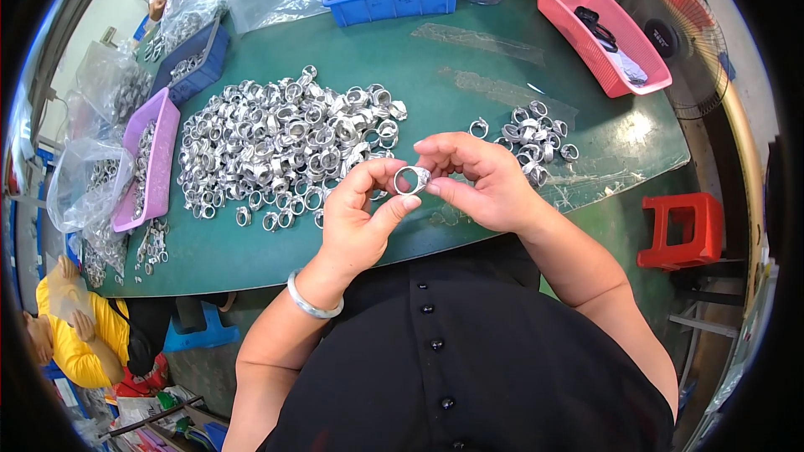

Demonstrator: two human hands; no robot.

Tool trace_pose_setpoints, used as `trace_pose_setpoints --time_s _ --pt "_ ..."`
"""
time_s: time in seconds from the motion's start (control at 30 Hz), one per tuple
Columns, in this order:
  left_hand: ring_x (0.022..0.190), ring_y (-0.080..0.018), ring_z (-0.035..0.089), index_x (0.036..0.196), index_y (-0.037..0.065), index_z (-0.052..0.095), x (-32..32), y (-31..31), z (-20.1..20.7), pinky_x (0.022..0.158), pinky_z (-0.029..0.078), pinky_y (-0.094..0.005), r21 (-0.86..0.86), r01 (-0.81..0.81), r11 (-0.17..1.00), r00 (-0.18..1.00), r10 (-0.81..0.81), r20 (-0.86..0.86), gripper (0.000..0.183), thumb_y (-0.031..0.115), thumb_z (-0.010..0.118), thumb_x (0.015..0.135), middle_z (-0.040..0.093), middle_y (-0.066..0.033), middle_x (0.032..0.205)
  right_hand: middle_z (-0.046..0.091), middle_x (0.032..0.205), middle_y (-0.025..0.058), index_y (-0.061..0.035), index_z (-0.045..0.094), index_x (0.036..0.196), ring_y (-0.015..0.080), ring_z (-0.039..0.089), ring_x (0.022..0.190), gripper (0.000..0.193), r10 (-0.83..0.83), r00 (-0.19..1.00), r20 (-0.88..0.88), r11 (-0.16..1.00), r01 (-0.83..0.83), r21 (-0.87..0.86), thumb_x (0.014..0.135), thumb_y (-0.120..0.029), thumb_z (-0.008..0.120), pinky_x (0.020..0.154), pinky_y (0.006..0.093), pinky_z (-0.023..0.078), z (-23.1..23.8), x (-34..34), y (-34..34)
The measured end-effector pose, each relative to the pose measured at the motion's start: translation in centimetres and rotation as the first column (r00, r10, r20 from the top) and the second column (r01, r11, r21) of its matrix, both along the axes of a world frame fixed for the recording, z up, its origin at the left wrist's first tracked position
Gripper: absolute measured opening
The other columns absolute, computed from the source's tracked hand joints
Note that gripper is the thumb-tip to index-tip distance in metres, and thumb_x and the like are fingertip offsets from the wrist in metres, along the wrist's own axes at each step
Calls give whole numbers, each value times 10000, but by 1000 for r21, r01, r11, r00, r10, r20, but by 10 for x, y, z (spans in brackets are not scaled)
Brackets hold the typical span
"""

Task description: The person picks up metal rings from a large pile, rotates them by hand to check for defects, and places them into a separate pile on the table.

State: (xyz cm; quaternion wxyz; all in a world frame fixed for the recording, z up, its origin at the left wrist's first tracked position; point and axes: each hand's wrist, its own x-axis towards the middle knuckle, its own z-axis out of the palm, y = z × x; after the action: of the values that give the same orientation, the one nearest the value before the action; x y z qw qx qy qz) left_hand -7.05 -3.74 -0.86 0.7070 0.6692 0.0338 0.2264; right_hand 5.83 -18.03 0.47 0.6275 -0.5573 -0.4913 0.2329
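Note:
Between my two hands, just above the near edge of the green table, is a silvery metal ring point(409, 181) with a wide, patterned head. My left hand point(362, 208) pinches its band between thumb and fingers. On the other side, my right hand point(484, 182) has its thumb and fingertips closed on the ring's head. A large heap of similar rings point(280, 138) lies to the left of my hands. Beyond my right hand sits a smaller pile of rings point(533, 138), with a single ring point(478, 127) beside it.
A blue bin point(392, 10) of rings stands at the far side. Left are a purple basket point(153, 169), a dark blue bin point(213, 54) and plastic bags. A pink basket point(599, 59), fan point(670, 38) and red stool point(682, 232) stand right. Two people point(84, 339) are nearby.

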Motion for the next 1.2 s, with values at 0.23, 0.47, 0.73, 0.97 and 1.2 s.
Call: trace_pose_setpoints --time_s 0.23,0.47,0.73,0.97,1.2 --pt "775 -89 517 1034 -1 582 1 1 -3 722 444 -231 156 -82 984 996 75 48 309 15 708 752 589 -24 887 634 914 51 8 572 1114 101 602 831 295 -29 1000 -8 999 29 16 825 68 579 748 254 499 3 -3 2" --pt "779 -96 540 1055 -14 584 1 1 -7 735 459 -240 188 -107 976 994 100 46 329 13 705 750 603 -37 905 639 944 48 15 574 1098 88 597 855 254 35 968 -247 999 -39 -11 850 65 556 774 249 494 -9 -2 4" --pt "773 -92 552 1046 -16 585 0 0 -7 729 470 -240 179 -111 978 994 106 37 309 9 697 759 613 -46 920 638 959 70 28 564 1107 106 608 862 248 104 895 -433 991 -128 -26 863 58 539 772 254 502 -10 1 6" --pt "761 -87 555 1001 -3 594 1 -3 -3 718 474 -243 163 -108 981 994 102 43 282 17 713 746 616 -42 912 644 984 85 23 561 1112 119 620 876 240 124 858 -499 988 -155 -21 876 46 524 773 260 509 -15 0 8" --pt "792 -106 547 1004 13 575 -2 -2 -2 744 463 -247 332 -120 936 993 115 34 320 -9 723 721 601 -51 916 640 997 83 14 558 1120 127 617 915 247 146 867 -476 987 -162 7 884 63 501 820 276 508 -17 -1 8"
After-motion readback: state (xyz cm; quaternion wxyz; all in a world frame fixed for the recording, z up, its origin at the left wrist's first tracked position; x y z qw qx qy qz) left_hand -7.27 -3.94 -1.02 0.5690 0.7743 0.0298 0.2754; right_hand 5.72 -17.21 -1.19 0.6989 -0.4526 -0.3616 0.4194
